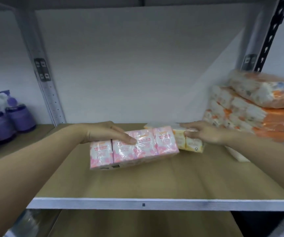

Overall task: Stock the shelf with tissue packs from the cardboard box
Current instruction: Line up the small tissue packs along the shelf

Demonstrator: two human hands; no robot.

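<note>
Gripping glossy pink tissue pack (pixel 134 147), left hand (pixel 107 132), brown shelf board (pixel 155 182)

A multipack of tissue packs (pixel 134 147) lay across the middle of the shelf (pixel 155 182), its right end angled toward the back. Touching that right end sat a smaller tissue pack (pixel 191 142). The left hand (pixel 107 133) rested on the multipack; the right hand (pixel 204 132) held the smaller pack. Stacked bundles (pixel 250 110) stood at the right. Bottles (pixel 6 117) stood on the neighbouring shelf to the left.
</note>
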